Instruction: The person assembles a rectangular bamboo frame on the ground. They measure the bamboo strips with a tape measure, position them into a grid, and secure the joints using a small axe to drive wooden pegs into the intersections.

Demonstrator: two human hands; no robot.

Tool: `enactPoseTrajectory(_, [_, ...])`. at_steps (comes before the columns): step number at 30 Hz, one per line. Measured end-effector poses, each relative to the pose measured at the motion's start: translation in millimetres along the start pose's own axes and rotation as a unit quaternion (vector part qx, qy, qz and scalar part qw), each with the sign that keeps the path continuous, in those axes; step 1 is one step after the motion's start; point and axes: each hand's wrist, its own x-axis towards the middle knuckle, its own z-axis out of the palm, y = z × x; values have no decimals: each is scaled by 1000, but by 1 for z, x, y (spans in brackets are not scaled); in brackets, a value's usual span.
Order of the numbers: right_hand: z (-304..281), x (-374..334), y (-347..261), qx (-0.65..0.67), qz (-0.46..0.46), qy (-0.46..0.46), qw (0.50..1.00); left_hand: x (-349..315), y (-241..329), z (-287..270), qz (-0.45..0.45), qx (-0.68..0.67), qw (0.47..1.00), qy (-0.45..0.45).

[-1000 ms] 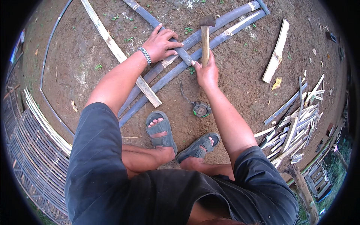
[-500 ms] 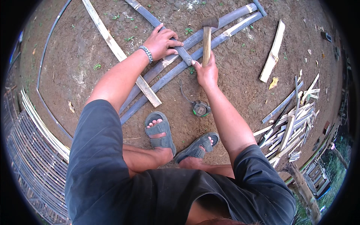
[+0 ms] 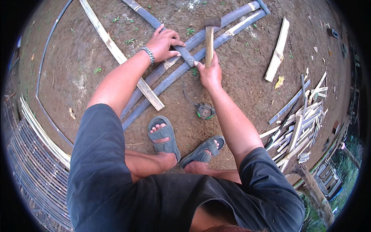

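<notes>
From my remote feed, I see the left hand [image 3: 164, 43] at upper centre with its grip narrow on a dark strip [image 3: 184, 55], fingers to one side and thumb to the other. A chain bracelet [image 3: 148, 55] circles that wrist. The strip slants down from the top edge, left of centre, and its lower end lies across two long dark poles, the upper pole [image 3: 228, 19] and the lower pole [image 3: 216, 43].

Just to the right, I see the right hand [image 3: 211, 73] with its grip wrapped around the handle of a hatchet [image 3: 209, 46], which points up the frame, dark head at the top. The thumb tip of that hand is at the strip's lower end.

A pale slat [image 3: 112, 48] runs from the upper left towards the centre, its lower end over the poles. Below the right hand, I have a tape measure [image 3: 205, 111] on the bare ground [image 3: 239, 77], near the sandals [image 3: 165, 135] at lower centre. In the upper right I make out a pale board [image 3: 277, 50] with a yellow leaf [image 3: 279, 82] just below it, and at right, a pile of offcuts [image 3: 299, 127]. A slatted rack [image 3: 38, 170] fills the lower left.
</notes>
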Motion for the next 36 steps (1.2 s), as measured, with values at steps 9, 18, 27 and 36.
enactPoseTrajectory(9, [-1, 1, 3, -9, -24, 12, 1000, 3, -6, -1, 21, -19, 1000, -3])
enactPoseTrajectory(18, [-63, -30, 57, 37, 27, 66, 997, 31, 15, 1, 79, 5, 995, 61])
enactPoseTrajectory(27, [-121, -85, 128, -65, -25, 64, 995, 83, 79, 37, 76, -33, 994, 70])
enactPoseTrajectory(36, [-113, -97, 140, 0, 22, 70, 997, 116, 108, 37, 98, -11, 994, 48])
